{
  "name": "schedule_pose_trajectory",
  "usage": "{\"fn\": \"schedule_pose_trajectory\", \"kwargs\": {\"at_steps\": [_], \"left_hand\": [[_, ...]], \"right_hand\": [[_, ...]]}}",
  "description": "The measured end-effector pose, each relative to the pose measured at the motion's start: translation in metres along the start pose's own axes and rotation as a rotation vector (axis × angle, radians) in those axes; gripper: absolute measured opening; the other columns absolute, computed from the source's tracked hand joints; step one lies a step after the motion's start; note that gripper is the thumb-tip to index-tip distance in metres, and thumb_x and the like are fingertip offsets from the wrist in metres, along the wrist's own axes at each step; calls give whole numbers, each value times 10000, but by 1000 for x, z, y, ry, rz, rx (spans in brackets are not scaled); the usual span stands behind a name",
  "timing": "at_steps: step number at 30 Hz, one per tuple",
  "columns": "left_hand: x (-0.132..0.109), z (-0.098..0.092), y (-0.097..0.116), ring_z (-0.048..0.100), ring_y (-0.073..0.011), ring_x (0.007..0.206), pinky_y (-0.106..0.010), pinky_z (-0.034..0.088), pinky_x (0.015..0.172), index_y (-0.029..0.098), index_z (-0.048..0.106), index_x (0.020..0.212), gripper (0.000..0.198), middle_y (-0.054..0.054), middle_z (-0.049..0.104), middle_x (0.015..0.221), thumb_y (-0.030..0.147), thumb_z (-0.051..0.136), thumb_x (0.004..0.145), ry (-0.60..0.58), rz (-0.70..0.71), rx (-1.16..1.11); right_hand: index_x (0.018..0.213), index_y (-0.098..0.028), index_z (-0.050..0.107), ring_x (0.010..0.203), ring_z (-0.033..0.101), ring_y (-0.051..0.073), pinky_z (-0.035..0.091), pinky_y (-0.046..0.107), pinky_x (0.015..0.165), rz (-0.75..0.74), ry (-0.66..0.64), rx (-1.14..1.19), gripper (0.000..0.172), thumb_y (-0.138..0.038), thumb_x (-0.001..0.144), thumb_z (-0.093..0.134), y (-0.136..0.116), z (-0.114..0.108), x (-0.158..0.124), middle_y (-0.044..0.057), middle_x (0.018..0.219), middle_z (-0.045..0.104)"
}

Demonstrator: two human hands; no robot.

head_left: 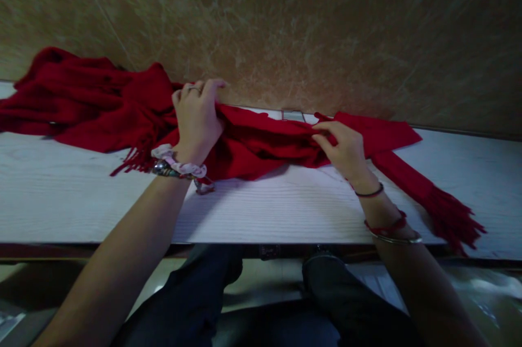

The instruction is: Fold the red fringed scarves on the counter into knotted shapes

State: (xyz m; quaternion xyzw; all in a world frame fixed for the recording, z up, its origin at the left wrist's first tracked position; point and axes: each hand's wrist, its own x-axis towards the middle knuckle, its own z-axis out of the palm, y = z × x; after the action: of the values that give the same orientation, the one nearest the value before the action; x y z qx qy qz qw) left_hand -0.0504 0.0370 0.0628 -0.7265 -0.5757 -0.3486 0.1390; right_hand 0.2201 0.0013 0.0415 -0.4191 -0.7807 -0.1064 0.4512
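Note:
A long red scarf (253, 159) with fringed ends lies gathered and creased along a white wood-grain table. My left hand (198, 118) rests over its middle part, fingers curled onto the cloth, with the thumb toward the wall. Farther right, my right hand (342, 148) pinches an edge of the scarf between thumb and fingers. Between the two hands the cloth runs in loose lengthwise folds. A bunched heap of the red cloth lies left of my left hand, and a fringed end trails toward the table's front edge on the right.
A brown marbled wall (261, 26) rises right behind the narrow white table (293, 211). A small metallic plate (292, 115) sits at the table's back edge. My legs (196, 292) are below the front edge.

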Motion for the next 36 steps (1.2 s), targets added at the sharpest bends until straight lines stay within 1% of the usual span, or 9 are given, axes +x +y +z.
{"fn": "schedule_pose_trajectory", "kwargs": {"at_steps": [2, 5, 8, 13, 17, 20, 23, 29, 36], "left_hand": [[-3, 4, 5, 396, -305, 1139, -447, 313, 904, 188, 422, 1245, 585, -110, 464, 1197, 191, 594, 686, -124, 177, -57], [-15, 15, 26, 329, -312, 1202, -468, 258, 963, 198, 356, 1302, 688, -122, 397, 1301, 376, 640, 701, -307, 528, -129], [-27, 23, 46, 400, -271, 1146, -469, 221, 981, 195, 352, 1305, 639, -103, 510, 1196, 432, 591, 761, -325, 661, -184], [-29, 28, 50, 534, -200, 905, -363, 324, 875, 169, 534, 1102, 296, -66, 617, 940, 222, 522, 811, -206, 570, -209], [-25, 24, 46, 534, -200, 870, -344, 342, 832, 161, 586, 904, 144, -49, 621, 881, 185, 526, 775, -133, 531, -257], [-24, 19, 47, 531, -189, 847, -337, 346, 832, 160, 578, 895, 151, -37, 615, 867, 241, 544, 772, -162, 602, -335], [-24, 15, 48, 526, -182, 806, -325, 360, 803, 154, 573, 855, 166, -33, 604, 824, 300, 539, 785, -210, 644, -353], [-20, 13, 47, 512, -182, 767, -303, 378, 723, 164, 537, 784, 185, -37, 574, 765, 314, 448, 845, -127, 541, -325], [-21, 13, 46, 504, -182, 743, -313, 394, 711, 176, 497, 724, 212, -35, 543, 731, 296, 396, 867, -21, 509, -334]], "right_hand": [[883, -206, 611, 733, 616, 163, 488, 308, 680, -42, -96, 16, 119, -209, 772, 568, -7, 6, -1, 28, 816, 670], [900, -223, 610, 728, 616, 164, 489, 307, 672, -17, -67, 11, 130, -237, 777, 569, -16, 11, -2, 26, 823, 672], [844, -236, 607, 721, 612, 170, 487, 312, 659, -6, 8, -18, 89, -285, 785, 563, -23, 9, -3, 23, 795, 667], [802, -240, 595, 726, 602, 174, 475, 322, 683, -6, 82, -33, 78, -305, 794, 552, -26, 5, -4, 24, 767, 653], [896, -218, 593, 784, 603, 174, 479, 320, 714, -68, -77, 17, 120, -208, 785, 549, -20, 10, -4, 33, 848, 657], [919, -177, 594, 856, 591, 177, 474, 327, 774, -163, -204, 33, 182, -107, 775, 509, -15, 15, -5, 57, 898, 649], [928, -184, 601, 889, 577, 183, 464, 352, 815, -181, -205, 10, 210, -94, 794, 466, -14, 15, -6, 58, 914, 631], [956, -231, 614, 929, 544, 211, 459, 402, 824, -55, 141, -67, 227, -164, 834, 434, -20, 7, -4, 77, 951, 570], [891, -199, 613, 915, 531, 218, 477, 404, 801, -88, -82, -13, 153, -173, 749, 565, -14, 15, -4, 93, 1017, 522]]}}
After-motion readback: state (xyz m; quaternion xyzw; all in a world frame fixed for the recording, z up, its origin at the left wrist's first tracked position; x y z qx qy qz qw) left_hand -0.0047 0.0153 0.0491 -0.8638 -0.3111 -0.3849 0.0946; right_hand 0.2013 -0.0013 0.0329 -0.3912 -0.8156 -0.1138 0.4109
